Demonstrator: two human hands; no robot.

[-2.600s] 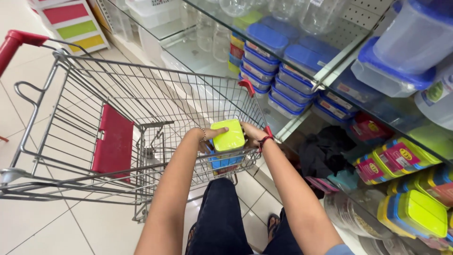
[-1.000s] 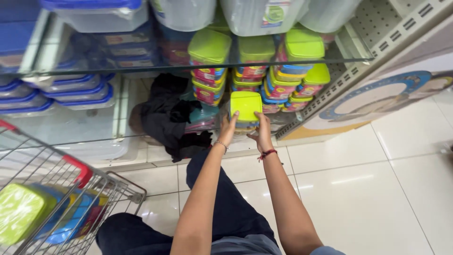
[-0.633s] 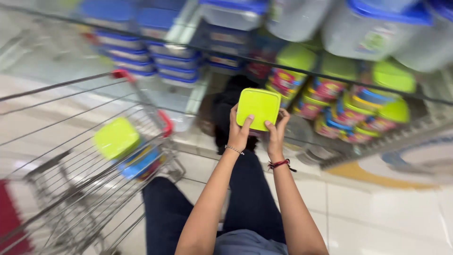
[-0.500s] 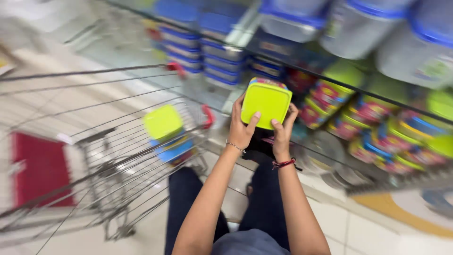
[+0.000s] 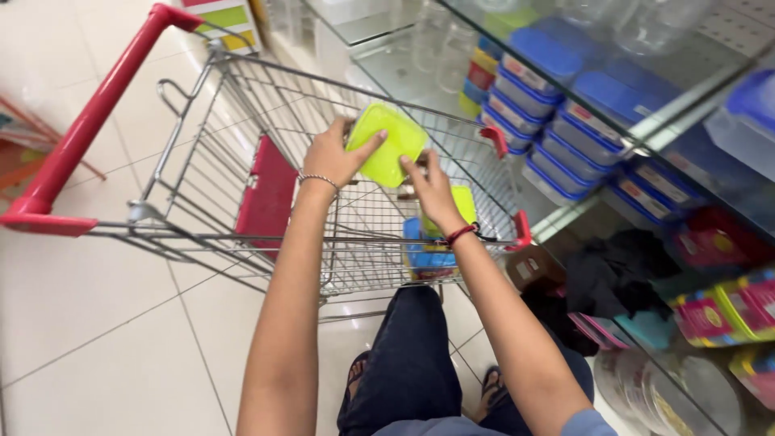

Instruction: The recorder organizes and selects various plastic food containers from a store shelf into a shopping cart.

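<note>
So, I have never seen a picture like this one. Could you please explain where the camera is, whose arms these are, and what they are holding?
The camera sits on a person's head and looks down, so the two bare arms belong to that person. There is no machine here. You also see their dark trousers and sandals at the bottom.

Both hands hold one lime-green box above a wire shopping cart with red handles. The left hand, with a thin bracelet on the wrist, grips the box's left side. The right hand, with a red band on the wrist, holds its lower right edge.

Inside the cart lies another set of boxes, lime-green on top and blue below. The cart stands on a pale tiled floor. On the right are glass shelves with stacks of blue-lidded containers and, lower down, colourful ones.
</note>
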